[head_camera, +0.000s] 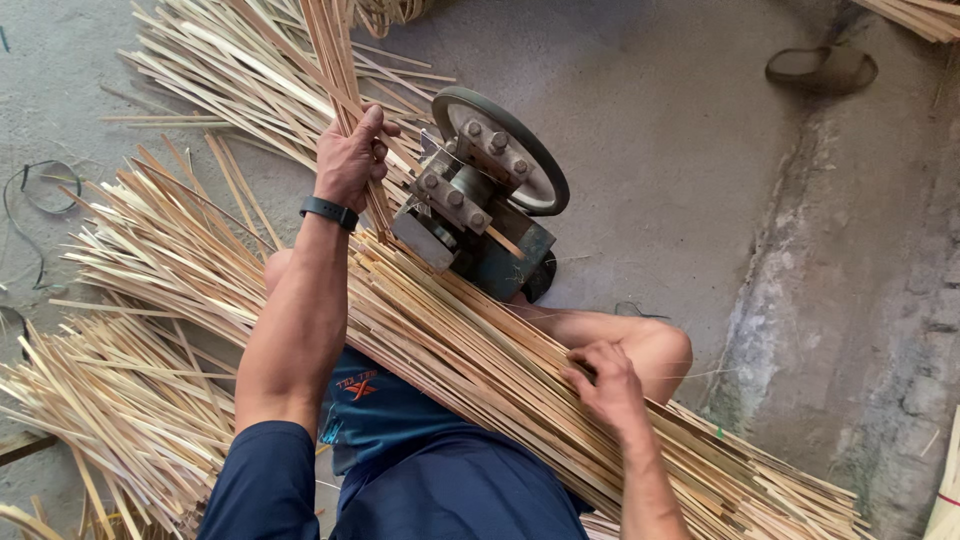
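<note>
Navy short sleeves, blue shorts (375, 405), black wristband (329, 212).

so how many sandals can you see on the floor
1: a sandal on the concrete floor at top right, beyond the wheeled machine. Others may be hidden under the bamboo strips.

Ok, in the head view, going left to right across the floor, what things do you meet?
Black cable → loose pile of bamboo strips → left hand gripping a few strips → small wheeled machine → right hand resting on the bundle across the lap → sandal.
</note>
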